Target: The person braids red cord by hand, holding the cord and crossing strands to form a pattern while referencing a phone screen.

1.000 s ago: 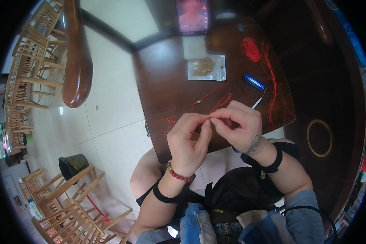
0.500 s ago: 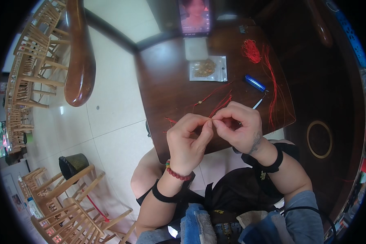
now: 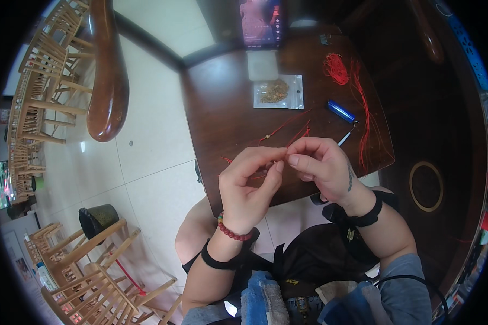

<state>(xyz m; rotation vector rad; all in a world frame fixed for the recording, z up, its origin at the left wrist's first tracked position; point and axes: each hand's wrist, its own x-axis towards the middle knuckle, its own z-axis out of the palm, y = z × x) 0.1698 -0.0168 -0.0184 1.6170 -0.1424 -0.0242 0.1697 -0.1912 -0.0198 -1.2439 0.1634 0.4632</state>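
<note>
Pinching a red cord [image 3: 281, 130] between thumb and fingertips of both the left hand [image 3: 249, 187] and right hand [image 3: 320, 165] above the tabletop [image 3: 228, 108], the person seems mid-knot; next likely needs a steady, even pull.

The red cord [image 3: 279, 130] vanishes between pinched fingertips [image 3: 279, 165], perhaps knotted there.

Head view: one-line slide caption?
Left hand and right hand pinch thin red cord above dark wooden table.
</note>
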